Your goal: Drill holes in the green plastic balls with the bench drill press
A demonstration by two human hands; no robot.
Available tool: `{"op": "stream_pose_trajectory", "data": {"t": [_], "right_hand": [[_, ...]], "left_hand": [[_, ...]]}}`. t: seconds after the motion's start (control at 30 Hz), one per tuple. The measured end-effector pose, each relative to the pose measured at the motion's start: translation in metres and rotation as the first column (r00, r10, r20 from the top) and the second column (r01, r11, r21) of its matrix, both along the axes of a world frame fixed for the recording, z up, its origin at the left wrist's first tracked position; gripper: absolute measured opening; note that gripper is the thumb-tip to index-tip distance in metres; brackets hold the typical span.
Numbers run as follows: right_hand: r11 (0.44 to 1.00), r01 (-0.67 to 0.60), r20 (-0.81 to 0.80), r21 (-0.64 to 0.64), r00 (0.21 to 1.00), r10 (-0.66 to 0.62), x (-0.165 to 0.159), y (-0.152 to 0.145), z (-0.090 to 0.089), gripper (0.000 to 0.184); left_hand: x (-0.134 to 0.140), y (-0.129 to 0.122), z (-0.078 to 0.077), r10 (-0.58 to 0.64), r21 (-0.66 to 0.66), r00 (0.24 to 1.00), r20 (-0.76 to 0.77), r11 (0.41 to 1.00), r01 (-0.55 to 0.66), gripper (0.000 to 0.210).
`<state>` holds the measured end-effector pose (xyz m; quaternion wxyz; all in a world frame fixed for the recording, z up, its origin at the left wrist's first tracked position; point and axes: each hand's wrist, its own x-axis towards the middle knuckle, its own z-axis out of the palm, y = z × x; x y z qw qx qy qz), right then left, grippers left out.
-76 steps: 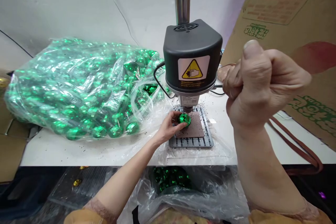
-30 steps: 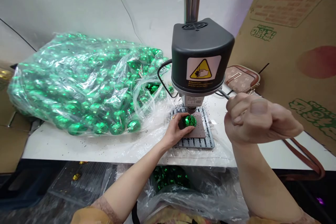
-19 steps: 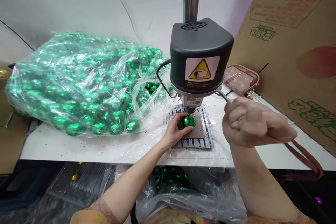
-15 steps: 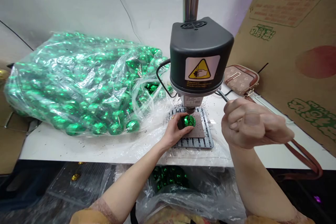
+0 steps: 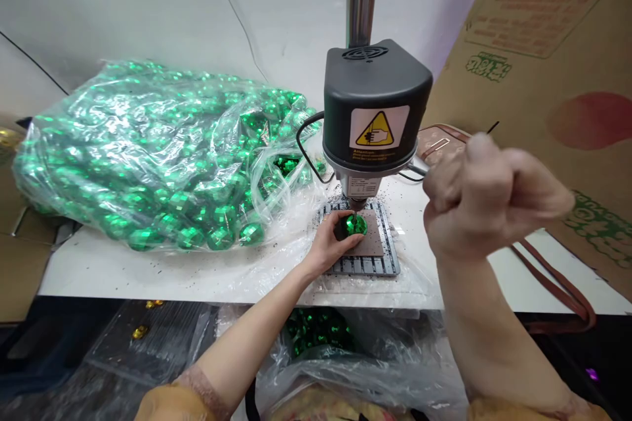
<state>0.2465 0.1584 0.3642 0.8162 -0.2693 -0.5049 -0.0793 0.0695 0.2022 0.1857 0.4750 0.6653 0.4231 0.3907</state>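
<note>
My left hand (image 5: 332,240) pinches a shiny green faceted ball (image 5: 356,225) between thumb and fingers. The ball rests on a brown square board (image 5: 370,243) over the slotted metal base (image 5: 390,266) of a small drill press (image 5: 376,108). Directly above the ball is the chuck (image 5: 356,204); whether the bit is inside the ball I cannot tell clearly. My right hand (image 5: 486,200) is closed around the metal feed lever (image 5: 419,166) at the press's right side, hiding most of the lever.
A clear plastic bag (image 5: 162,158) full of green balls lies left of the press. Below the table edge, another bag (image 5: 320,335) holds more green balls. A patterned purse (image 5: 437,141) and a large cardboard box (image 5: 543,79) stand right. Dark shavings dot the white table (image 5: 172,276).
My right hand has risen and turned with the lever, its wrist now more upright. The left hand stays on the green ball. The view has shifted slightly.
</note>
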Motion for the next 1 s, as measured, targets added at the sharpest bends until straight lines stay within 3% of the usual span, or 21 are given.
{"op": "stream_pose_trajectory", "data": {"t": [0.07,0.2,0.3,0.37,0.43,0.53,0.57,0.63,0.7,0.73,0.77,0.83,0.9,1.0], "right_hand": [[0.977,-0.092,-0.107,-0.19,0.992,0.073,0.001,0.003,0.022,0.055],[0.96,-0.159,-0.139,-0.233,0.982,0.129,0.005,0.01,0.043,0.052],[0.966,-0.139,-0.144,-0.219,0.984,0.109,0.005,0.012,0.041,0.052],[0.97,-0.124,-0.143,-0.209,0.985,0.095,0.004,0.011,0.038,0.052],[0.973,-0.116,-0.145,-0.2,0.986,0.087,0.002,0.011,0.037,0.052],[0.976,-0.104,-0.139,-0.192,0.987,0.078,0.001,0.01,0.038,0.054],[0.976,-0.097,-0.134,-0.193,0.988,0.072,0.001,0.009,0.038,0.054],[0.977,-0.084,-0.12,-0.195,0.991,0.062,0.001,0.009,0.038,0.054],[0.977,-0.072,-0.109,-0.198,0.993,0.051,0.0,0.008,0.037,0.053],[0.977,-0.067,-0.104,-0.201,0.993,0.047,0.0,0.008,0.037,0.054],[0.978,-0.064,-0.098,-0.2,0.994,0.046,0.0,0.008,0.036,0.055],[0.979,-0.061,-0.085,-0.195,0.995,0.045,0.0,0.008,0.036,0.055],[0.98,-0.06,-0.077,-0.19,0.996,0.046,0.0,0.008,0.036,0.054],[0.981,-0.054,-0.076,-0.188,0.996,0.04,-0.001,0.008,0.036,0.053]], "left_hand": [[0.002,-0.001,0.003,0.021,-0.007,0.999,0.027,1.0,-0.021,0.055],[-0.007,-0.019,0.012,0.105,0.091,0.994,0.03,0.99,-0.107,0.047],[-0.033,-0.057,0.017,0.022,0.282,0.997,-0.07,0.959,-0.002,0.038],[-0.057,-0.091,0.016,-0.121,0.406,0.973,-0.196,0.893,0.193,0.04],[-0.079,-0.122,0.012,-0.212,0.495,0.9,-0.38,0.776,0.392,0.046],[-0.102,-0.135,0.007,-0.203,0.595,0.817,-0.539,0.595,0.541,0.06],[-0.106,-0.125,0.009,-0.175,0.63,0.826,-0.535,0.568,0.529,0.06],[-0.108,-0.083,0.022,-0.084,0.686,0.876,-0.476,0.588,0.429,0.048],[-0.102,-0.019,0.045,0.063,0.66,0.896,-0.439,0.699,0.275,0.029],[-0.096,0.017,0.059,0.148,0.614,0.874,-0.463,0.765,0.195,0.031],[-0.089,0.053,0.073,0.247,0.547,0.81,-0.532,0.831,0.106,0.035],[-0.072,0.116,0.096,0.375,0.386,0.558,-0.74,0.917,-0.104,0.045],[-0.058,0.159,0.108,0.369,0.324,0.471,-0.801,0.929,-0.178,0.049],[-0.046,0.189,0.104,0.327,0.265,0.435,-0.839,0.944,-0.197,0.046]]}}
